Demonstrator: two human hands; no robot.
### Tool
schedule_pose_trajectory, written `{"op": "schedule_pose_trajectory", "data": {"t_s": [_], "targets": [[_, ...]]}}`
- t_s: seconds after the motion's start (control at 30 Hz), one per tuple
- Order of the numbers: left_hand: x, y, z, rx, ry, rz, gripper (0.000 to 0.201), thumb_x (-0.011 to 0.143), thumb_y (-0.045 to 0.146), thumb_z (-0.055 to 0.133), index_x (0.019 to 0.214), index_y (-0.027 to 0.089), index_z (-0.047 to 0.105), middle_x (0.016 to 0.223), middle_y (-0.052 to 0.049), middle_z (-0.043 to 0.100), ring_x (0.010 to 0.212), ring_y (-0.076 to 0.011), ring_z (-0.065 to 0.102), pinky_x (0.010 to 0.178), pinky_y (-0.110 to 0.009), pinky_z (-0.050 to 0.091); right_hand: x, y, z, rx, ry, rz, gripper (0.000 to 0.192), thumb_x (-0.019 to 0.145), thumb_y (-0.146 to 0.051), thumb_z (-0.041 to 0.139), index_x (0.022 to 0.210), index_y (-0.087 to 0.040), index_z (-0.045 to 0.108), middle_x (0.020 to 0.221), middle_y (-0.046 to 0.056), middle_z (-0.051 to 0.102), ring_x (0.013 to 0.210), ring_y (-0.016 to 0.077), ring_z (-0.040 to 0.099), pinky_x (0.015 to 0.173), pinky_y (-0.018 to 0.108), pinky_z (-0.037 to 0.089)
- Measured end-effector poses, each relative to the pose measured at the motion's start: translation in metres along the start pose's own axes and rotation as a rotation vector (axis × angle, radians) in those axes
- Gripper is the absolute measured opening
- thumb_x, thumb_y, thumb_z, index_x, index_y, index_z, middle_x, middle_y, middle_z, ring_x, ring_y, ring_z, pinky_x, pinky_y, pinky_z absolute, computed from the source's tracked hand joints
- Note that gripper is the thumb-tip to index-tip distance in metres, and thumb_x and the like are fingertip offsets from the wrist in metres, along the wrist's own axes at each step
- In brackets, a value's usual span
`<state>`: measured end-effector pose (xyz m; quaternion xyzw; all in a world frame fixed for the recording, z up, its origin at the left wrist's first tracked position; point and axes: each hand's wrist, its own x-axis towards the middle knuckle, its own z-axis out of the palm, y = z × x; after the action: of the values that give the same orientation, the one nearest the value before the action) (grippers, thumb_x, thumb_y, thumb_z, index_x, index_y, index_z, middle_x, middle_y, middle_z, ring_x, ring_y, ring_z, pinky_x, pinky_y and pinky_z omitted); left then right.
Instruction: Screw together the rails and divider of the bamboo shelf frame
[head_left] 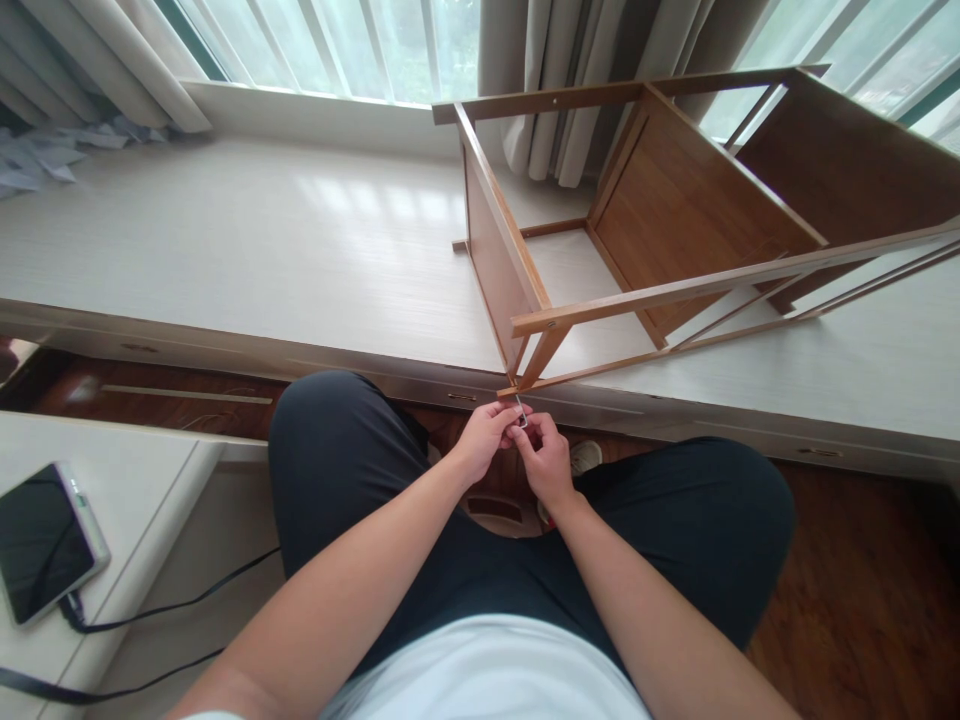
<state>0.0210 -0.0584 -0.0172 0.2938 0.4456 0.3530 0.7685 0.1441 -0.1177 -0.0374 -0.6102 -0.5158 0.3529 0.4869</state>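
Observation:
A brown wooden shelf frame [660, 210] lies on its side on the white window bench [262, 250]. Its near corner hangs over the bench's front edge, just above my hands. My left hand [484, 438] and my right hand [546, 462] meet below that corner, fingertips pinched together on a small metal hex key [520, 411]. The key's shaft points up toward the corner joint. Both forearms reach forward over my dark trousers.
A phone [41, 540] lies on a white surface at the lower left, with a black cable [150, 610] plugged in. Curtains and a window stand behind the bench. Crumpled paper [45, 155] sits at the far left. A dark wooden floor lies below.

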Motion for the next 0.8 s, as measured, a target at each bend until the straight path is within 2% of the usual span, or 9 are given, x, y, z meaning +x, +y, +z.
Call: {"op": "schedule_pose_trajectory", "data": {"t_s": [0.3, 0.57, 0.8], "targets": [[0.0006, -0.0009, -0.0005, 0.022, 0.008, 0.010, 0.048, 0.066, 0.049, 0.086, 0.093, 0.012, 0.074, 0.074, -0.003, 0.060, 0.059, -0.0074, 0.046, 0.053, -0.019, 0.032, 0.0004, 0.0013, 0.0006, 0.037, -0.028, -0.007, 0.024, 0.098, -0.048, 0.061, 0.098, -0.025, 0.062, 0.081, 0.002, 0.072, 0.073, 0.0215, 0.066, 0.070, 0.032, 0.049], [0.0006, -0.0004, -0.0018, 0.053, 0.000, 0.014, 0.047, 0.067, 0.051, 0.085, 0.092, 0.012, 0.073, 0.067, 0.000, 0.055, 0.056, -0.0079, 0.045, 0.051, -0.020, 0.031, 0.0015, 0.0040, 0.0031, 0.181, -0.044, 0.032, 0.036, 0.106, -0.053, 0.046, 0.090, -0.024, 0.060, 0.068, -0.002, 0.059, 0.060, 0.0159, 0.053, 0.060, 0.028, 0.042], [0.0001, -0.0006, -0.0017, 0.062, 0.004, 0.017, 0.048, 0.067, 0.051, 0.085, 0.092, 0.013, 0.072, 0.067, 0.000, 0.054, 0.056, -0.0077, 0.045, 0.051, -0.020, 0.030, 0.0014, 0.0054, 0.0049, 0.252, -0.050, 0.058, 0.037, 0.104, -0.055, 0.049, 0.088, -0.024, 0.060, 0.068, -0.003, 0.057, 0.057, 0.0139, 0.047, 0.056, 0.027, 0.039]]}}
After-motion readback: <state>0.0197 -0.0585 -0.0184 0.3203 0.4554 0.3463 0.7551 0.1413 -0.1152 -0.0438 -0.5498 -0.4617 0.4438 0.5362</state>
